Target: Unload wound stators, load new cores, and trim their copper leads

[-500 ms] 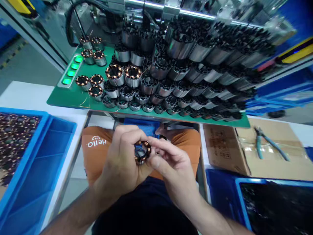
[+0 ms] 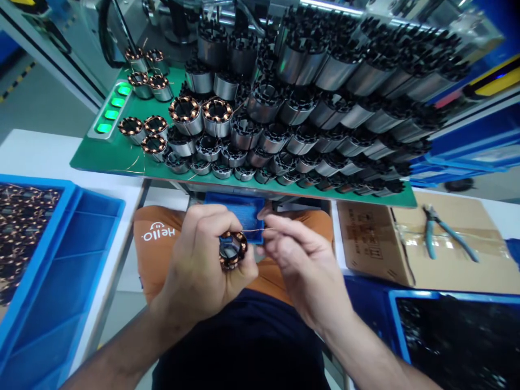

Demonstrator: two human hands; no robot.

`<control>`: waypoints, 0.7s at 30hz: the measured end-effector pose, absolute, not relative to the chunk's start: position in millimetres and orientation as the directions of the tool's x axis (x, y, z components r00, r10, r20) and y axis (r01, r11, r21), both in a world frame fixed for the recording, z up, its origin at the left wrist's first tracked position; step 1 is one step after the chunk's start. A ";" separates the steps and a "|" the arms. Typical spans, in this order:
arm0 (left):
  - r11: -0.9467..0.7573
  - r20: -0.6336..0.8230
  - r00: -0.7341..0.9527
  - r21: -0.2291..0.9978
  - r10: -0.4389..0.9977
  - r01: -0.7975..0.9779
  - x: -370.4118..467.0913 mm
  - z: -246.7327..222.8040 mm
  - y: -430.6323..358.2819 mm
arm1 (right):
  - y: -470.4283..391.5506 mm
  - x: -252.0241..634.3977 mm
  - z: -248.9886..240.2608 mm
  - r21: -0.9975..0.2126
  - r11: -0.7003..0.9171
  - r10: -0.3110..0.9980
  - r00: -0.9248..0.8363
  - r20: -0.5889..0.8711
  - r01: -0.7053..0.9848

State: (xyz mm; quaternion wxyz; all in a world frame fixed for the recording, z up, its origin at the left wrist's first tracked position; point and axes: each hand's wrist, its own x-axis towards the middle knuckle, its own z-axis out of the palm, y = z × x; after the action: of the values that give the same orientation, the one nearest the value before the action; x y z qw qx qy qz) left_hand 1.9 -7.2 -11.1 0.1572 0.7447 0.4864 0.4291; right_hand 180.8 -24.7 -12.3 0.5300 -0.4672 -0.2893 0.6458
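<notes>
My left hand is wrapped round a copper-wound motor stator, its ring opening facing up and toward me. From the stator's upper side a thin copper wire runs out to the right. My right hand pinches the far end of that wire between thumb and fingers, apart from the stator. Both hands are above my lap. Beyond them, wound stators stand at the left of a green board, beside many stators without copper stacked in rows.
A blue bin with wound stators is at the left. On the right lie pliers on a cardboard box, with a blue bin of black parts nearer me. Green-lit buttons sit on the board's left. Under its edge is a blue container.
My right hand has drawn away from the stator to the right, and the wire now stretches between the hands. My left hand keeps its hold, shifted slightly left.
</notes>
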 end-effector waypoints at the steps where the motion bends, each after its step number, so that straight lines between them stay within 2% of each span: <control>1: -0.459 0.471 0.146 0.664 0.870 0.590 2.3 -10.3 -5.6 | -26.4 179.4 -12.4 -0.855 -0.310 0.947 -0.056 -0.316 -0.416; 3: -0.421 0.424 0.147 0.683 0.894 0.597 3.4 -9.4 -2.8 | -29.9 175.1 -13.1 -0.840 -0.351 0.935 -0.112 -0.336 -0.413; 13: -0.418 0.325 0.265 0.649 0.908 0.636 0.3 -11.7 -6.3 | -29.5 165.7 -17.5 -0.825 -0.347 0.936 -0.105 -0.337 -0.445; 17: -0.413 0.307 0.277 0.643 0.910 0.645 -0.6 -10.9 -7.5 | -29.4 168.1 -15.3 -0.800 -0.359 0.931 -0.120 -0.346 -0.480; 21: -0.409 0.330 0.243 0.690 0.912 0.597 1.0 -8.9 -9.0 | -28.0 172.5 -10.4 -0.809 -0.341 0.940 -0.149 -0.308 -0.479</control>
State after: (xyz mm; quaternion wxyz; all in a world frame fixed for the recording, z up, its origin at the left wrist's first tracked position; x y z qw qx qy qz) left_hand 1.0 -9.0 -8.9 0.2181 0.7577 0.4981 0.3609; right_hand 172.5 -28.0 -10.4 0.5027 -0.4156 -0.2772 0.7055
